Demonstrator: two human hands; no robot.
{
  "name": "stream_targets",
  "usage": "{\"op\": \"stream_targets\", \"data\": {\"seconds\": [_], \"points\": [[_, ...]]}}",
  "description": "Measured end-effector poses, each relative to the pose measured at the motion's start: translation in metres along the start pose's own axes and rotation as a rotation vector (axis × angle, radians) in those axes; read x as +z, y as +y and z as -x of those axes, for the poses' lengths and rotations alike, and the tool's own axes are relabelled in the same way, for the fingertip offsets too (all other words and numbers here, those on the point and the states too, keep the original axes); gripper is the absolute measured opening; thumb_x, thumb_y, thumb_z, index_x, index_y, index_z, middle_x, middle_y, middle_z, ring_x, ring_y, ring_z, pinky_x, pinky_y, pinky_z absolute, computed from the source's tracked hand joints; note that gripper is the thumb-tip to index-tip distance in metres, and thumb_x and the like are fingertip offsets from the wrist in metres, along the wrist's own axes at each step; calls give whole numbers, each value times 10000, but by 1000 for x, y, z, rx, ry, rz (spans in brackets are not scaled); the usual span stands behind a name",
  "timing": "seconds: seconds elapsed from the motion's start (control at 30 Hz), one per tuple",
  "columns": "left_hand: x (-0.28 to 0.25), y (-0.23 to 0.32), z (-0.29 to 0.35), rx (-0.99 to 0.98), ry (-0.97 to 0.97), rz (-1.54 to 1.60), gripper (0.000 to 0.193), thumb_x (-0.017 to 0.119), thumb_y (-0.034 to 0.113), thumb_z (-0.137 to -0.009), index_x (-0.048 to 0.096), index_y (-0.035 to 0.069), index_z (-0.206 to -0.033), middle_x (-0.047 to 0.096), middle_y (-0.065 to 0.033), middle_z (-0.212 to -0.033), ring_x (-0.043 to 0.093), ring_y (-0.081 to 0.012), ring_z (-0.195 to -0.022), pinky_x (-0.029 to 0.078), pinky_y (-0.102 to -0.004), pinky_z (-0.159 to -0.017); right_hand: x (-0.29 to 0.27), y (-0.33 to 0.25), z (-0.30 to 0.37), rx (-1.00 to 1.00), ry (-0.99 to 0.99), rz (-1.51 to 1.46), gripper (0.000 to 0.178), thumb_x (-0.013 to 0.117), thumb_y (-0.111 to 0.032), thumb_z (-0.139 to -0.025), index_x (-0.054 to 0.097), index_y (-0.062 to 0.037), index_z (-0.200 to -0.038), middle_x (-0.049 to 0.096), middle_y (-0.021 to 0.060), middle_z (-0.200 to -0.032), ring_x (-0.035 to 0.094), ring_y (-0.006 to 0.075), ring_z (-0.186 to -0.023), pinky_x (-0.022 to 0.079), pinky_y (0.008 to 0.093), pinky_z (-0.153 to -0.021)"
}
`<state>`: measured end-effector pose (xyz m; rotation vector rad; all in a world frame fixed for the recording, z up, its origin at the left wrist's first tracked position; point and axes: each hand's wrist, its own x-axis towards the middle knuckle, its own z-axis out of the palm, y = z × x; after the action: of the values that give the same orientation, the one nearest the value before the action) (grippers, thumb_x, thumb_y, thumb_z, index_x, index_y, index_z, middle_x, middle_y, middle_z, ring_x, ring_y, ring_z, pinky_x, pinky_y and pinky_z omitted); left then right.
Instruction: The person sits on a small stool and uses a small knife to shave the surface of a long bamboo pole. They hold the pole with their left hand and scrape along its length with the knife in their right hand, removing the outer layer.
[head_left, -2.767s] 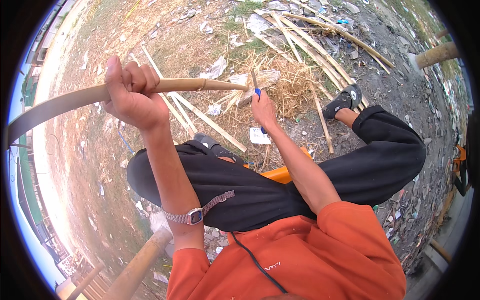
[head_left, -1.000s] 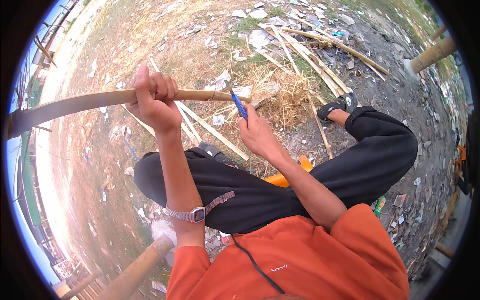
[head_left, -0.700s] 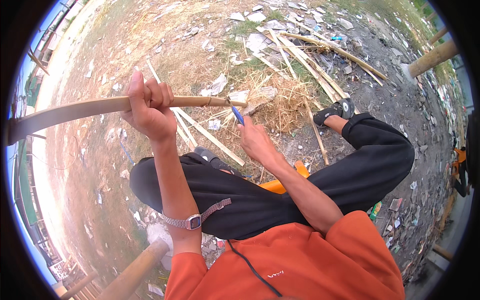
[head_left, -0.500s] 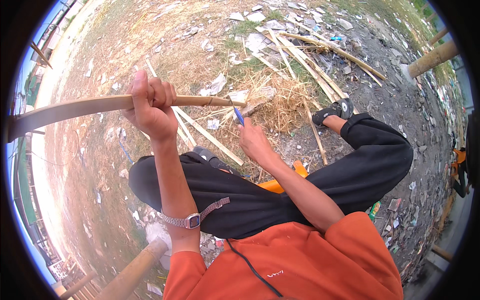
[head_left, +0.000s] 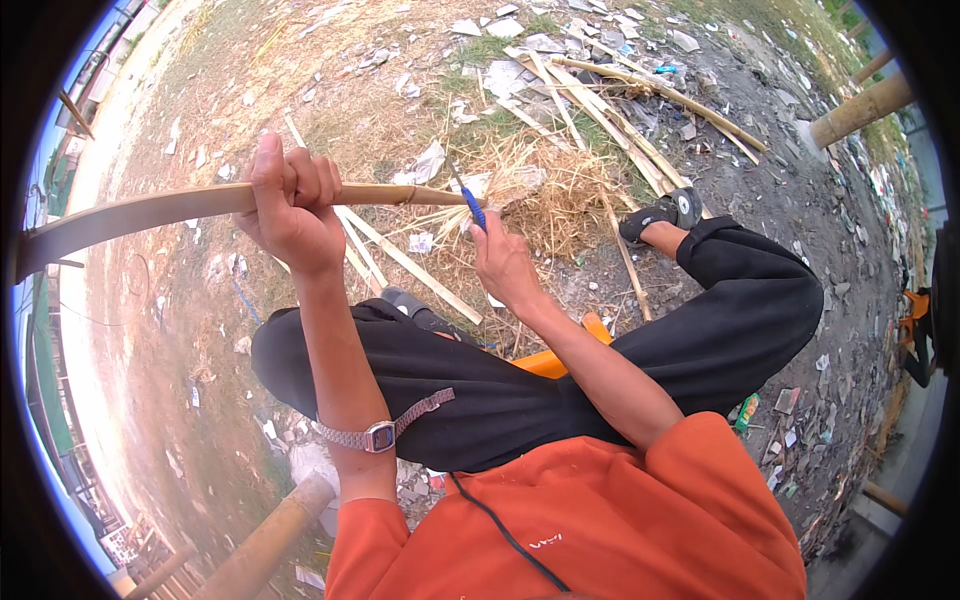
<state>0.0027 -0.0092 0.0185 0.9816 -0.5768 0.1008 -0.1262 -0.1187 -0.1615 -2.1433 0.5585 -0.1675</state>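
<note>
**First speaker:** Note your left hand (head_left: 297, 215), thumb raised, fingers wrapped tightly round the bamboo strip (head_left: 395, 194). The strip is held crosswise in front of you, raised off the ground, curving down at left and tapering at right.

**Second speaker:** Your right hand (head_left: 508, 264) is closed on the handle of the blue knife (head_left: 473, 208). The slender blade points up and leftward across the tapered end; whether its edge touches the strip cannot be told from this view.

**First speaker:** How should you work the blade there?

**Second speaker:** Keep it shallow and the pressure light, since the thin end probably flexes. Brace the strip firmly with your left hand, and direct each stroke outward to the tip, away from those fingers.

**First speaker:** And the edges and room about you?

**Second speaker:** The tip ends just beside your right hand; the other end reaches the left rim of view. Beyond the tip, the space over the shavings heap (head_left: 580, 205) seems to give the blade room. Below lie your black trousers (head_left: 430, 385), with loose pale strips (head_left: 425, 272) on the ground past your left shin.
</note>
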Motion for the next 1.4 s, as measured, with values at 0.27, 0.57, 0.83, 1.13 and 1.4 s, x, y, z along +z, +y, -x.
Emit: {"op": "stream_targets", "data": {"seconds": [0.27, 0.57, 0.83, 1.13, 1.4], "points": [[3, -2, 2, -8, 77, -62, 465, 461, 178, -931, 208, 159, -541, 162, 49, -459, 116, -67, -398, 140, -272, -396, 3, 15, -3, 62, 38, -106, 226, 405, -217, -948, 429, 0, -1008, 572, 309, -682, 580, 484, -668, 452, 539, -618], [9, -5, 5, 44, 106, -29, 427, 491, 138, -912, 254, 144, -557, 196, 42, -450, 157, -57, -373, 161, -256, -362, 1, -2, 4, 9, 0, -163, 228, 423, -207, -946, 426, -11, -1061, 538, 267, -598, 553, 466, -599, 418, 519, -562], [9, -4, 1, 5, 191, -97, 478, 473, 188, -923, 184, 168, -543, 162, 45, -472, 127, -73, -404, 147, -274, -409, 12, 4, 7, -8, 57, -62, 168, 447, -172, -937, 420, -18, -995, 535, 253, -591, 554, 450, -571, 407, 515, -500], [13, -4, 2, 23, 220, -120, 484, 477, 193, -922, 186, 167, -537, 160, 44, -470, 135, -73, -399, 148, -273, -408, 17, 14, 2, -35, 71, -42, 167, 432, -179, -946, 403, -25, -1003, 512, 238, -526, 544, 432, -511, 399, 512, -464], [15, -5, 3, 25, 165, -98, 484, 475, 183, -923, 185, 166, -537, 158, 45, -469, 137, -74, -398, 148, -267, -409, 19, 15, -6, 55, 1, -79, 208, 415, -191, -947, 376, 6, -999, 525, 287, -576, 546, 483, -563, 434, 528, -522]]}}
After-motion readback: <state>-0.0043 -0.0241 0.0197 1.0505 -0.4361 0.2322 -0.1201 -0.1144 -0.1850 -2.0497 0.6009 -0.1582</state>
